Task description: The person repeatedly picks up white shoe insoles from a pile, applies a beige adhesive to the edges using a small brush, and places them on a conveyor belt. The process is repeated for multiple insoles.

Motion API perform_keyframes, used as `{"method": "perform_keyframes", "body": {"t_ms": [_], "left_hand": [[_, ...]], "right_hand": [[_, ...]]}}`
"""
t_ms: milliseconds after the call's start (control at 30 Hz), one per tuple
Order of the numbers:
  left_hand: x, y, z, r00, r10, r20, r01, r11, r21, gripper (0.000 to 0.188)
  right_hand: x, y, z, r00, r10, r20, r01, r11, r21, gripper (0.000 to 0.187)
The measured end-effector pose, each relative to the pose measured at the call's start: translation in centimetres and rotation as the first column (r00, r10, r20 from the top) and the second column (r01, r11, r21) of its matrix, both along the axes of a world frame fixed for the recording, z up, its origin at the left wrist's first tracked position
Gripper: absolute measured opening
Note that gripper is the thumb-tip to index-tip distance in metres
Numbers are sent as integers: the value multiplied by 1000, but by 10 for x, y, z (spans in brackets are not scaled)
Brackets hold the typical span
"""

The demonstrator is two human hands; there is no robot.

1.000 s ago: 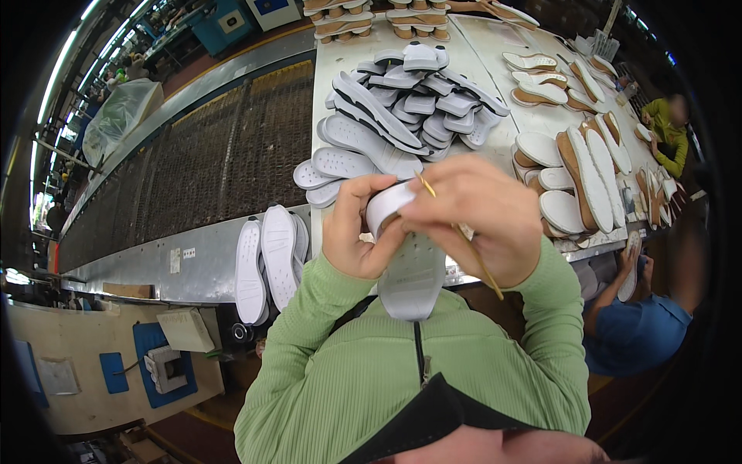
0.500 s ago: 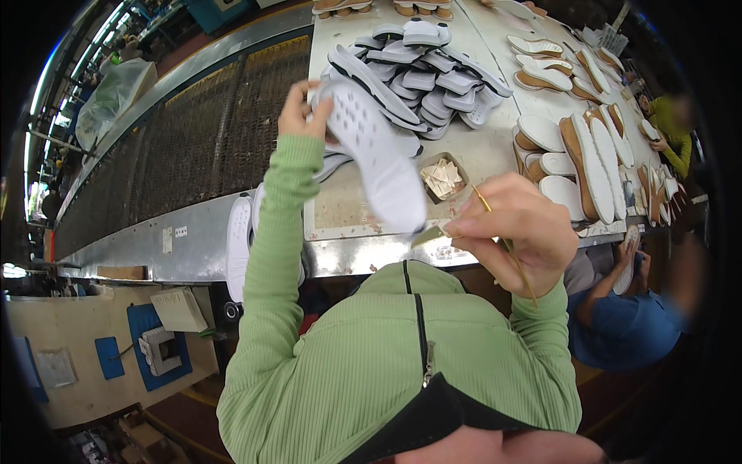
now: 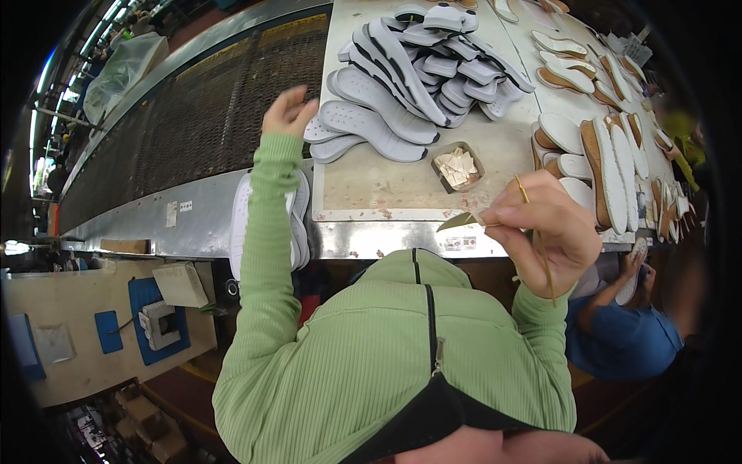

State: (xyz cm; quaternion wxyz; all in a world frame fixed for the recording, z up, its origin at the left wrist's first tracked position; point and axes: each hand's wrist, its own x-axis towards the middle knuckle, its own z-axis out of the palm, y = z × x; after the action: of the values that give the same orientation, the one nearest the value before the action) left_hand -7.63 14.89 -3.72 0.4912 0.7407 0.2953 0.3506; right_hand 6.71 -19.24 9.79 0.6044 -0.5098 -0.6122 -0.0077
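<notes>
My left hand (image 3: 289, 114) is raised at the left edge of the white worktable, its fingers loosely apart with nothing in them. Just right of it, a white shoe sole (image 3: 371, 127) with small holes lies among other soles. Behind these rises a heap of white-and-black soles (image 3: 456, 66). My right hand (image 3: 553, 236), over the table's front edge, pinches a thin brass-coloured rod (image 3: 549, 271). A flat leaf-shaped blade (image 3: 457, 222) and a tiny pale scrap stick out at its fingertips; whether rod and blade are one tool, I cannot tell.
A small open box (image 3: 443, 181) of pale cut pieces stands mid-table. Tan-and-white soles (image 3: 595, 166) line the right side. More white soles (image 3: 300, 224) lie beside my left forearm. A dark mesh conveyor (image 3: 209, 100) runs at left. A person in blue (image 3: 630, 325) sits at right.
My left hand has let go of the white sole it held and moved left, away from it. My right hand still grips the brass-coloured rod. The view has shifted slightly.
</notes>
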Motion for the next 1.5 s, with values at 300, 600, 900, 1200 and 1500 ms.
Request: {"method": "perform_keyframes", "body": {"t_ms": [300, 600, 900, 1200, 1500], "left_hand": [[-130, -30, -89, 635, 340, -694, -226, 940, 255, 103], [-181, -114, -120, 507, 391, -768, -327, 912, 248, 116], [-183, -115, -46, 726, 659, -197, -579, 740, 342, 96], [-75, -73, 88, 903, 297, 311, -337, 938, 82, 48], [21, -132, 86, 899, -251, 358, 290, 955, -58, 43]], "right_hand": [[4, 17, -8, 996, 50, -68, -56, 995, -83, 24], [8, 21, -11, 994, 53, -97, -59, 997, -56, 23], [8, 20, -13, 993, 63, -101, -75, 989, -124, 21], [7, 20, -10, 979, 70, -191, -84, 994, -66, 20], [12, 29, -5, 936, 10, -352, -40, 996, -78, 22]]}}
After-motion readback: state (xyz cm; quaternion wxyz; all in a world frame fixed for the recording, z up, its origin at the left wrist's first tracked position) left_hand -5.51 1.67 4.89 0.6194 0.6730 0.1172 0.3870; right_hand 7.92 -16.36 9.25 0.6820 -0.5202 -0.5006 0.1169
